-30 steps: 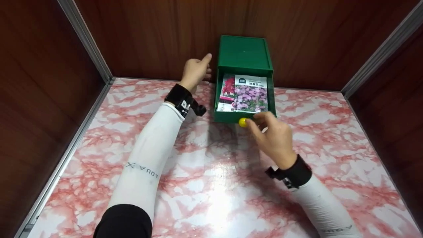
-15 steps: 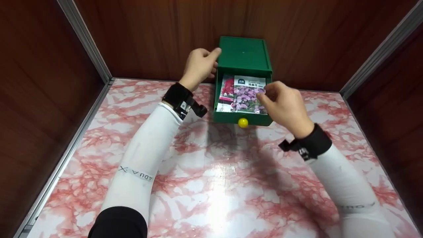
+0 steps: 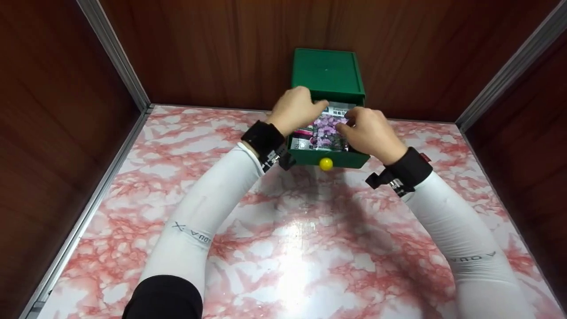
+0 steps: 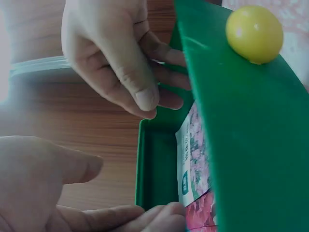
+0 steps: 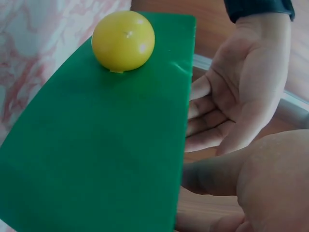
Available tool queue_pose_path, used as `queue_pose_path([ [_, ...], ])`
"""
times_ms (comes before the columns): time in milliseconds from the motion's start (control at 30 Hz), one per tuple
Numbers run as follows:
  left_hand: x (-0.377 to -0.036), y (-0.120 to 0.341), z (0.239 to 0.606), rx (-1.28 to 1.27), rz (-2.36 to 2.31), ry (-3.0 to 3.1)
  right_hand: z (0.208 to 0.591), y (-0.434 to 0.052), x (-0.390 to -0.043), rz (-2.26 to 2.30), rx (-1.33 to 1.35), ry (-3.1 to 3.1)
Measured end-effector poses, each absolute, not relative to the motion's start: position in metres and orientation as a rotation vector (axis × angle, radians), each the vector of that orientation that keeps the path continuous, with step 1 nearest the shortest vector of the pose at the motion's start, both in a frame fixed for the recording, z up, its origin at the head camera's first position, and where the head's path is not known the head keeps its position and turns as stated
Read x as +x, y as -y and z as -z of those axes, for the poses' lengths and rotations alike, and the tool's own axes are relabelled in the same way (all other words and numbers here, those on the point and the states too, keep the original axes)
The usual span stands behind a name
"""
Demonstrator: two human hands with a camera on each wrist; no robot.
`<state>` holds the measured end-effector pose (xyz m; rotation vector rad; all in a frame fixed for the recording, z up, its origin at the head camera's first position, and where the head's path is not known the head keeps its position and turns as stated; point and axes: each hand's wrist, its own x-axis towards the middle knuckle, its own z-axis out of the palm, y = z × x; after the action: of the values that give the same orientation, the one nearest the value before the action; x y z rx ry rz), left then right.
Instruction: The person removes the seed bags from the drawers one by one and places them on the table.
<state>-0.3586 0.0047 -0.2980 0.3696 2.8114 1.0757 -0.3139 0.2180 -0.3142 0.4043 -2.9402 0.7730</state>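
A green box (image 3: pixel 328 71) stands against the back wall with its drawer (image 3: pixel 305 158) pulled out. The drawer's front bears a round yellow knob (image 3: pixel 326 164). Inside lie a packet with purple flowers (image 3: pixel 328 130) and a red-flower packet (image 4: pixel 203 215), partly under it. My left hand (image 3: pixel 296 110) is over the drawer's left side, thumb apart from the fingers, whose tips dip inside. My right hand (image 3: pixel 372 133) is over the right side, thumb above the purple packet and fingers reaching into the drawer. Neither hand visibly grips a packet. Fingertip contact is partly hidden.
The table top (image 3: pixel 266 266) has a red-and-white marbled pattern. Dark wood panels (image 3: pixel 212 53) with metal corner strips (image 3: pixel 117 57) enclose it at the back and sides.
My right hand has let go of the yellow knob and risen over the drawer's right side. My left hand has moved from beside the box rightward over the drawer's left side.
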Motion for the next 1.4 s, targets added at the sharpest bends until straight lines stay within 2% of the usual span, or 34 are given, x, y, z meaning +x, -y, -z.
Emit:
queue_pose_path([
  [267,-0.36,-0.02,0.307,0.439,-0.771,-2.872,0.317,-0.215,-0.318,-0.713,0.446,2.919],
  [533,-0.354,-0.029,0.307,0.452,-0.687,-2.875,0.317,-0.214,-0.319,-0.68,0.461,2.911],
  [867,-0.357,-0.028,0.312,0.442,-0.792,-2.873,0.319,-0.211,-0.319,-0.666,0.485,2.885],
  [1067,-0.378,-0.028,0.327,0.414,-0.887,-2.889,0.319,-0.211,-0.32,-0.658,0.483,2.896],
  [1233,-0.371,-0.026,0.323,0.412,-0.971,-2.877,0.32,-0.211,-0.32,-0.652,0.467,2.907],
  [1400,-0.381,-0.028,0.332,0.403,-1.002,-2.851,0.32,-0.211,-0.321,-0.668,0.454,2.918],
])
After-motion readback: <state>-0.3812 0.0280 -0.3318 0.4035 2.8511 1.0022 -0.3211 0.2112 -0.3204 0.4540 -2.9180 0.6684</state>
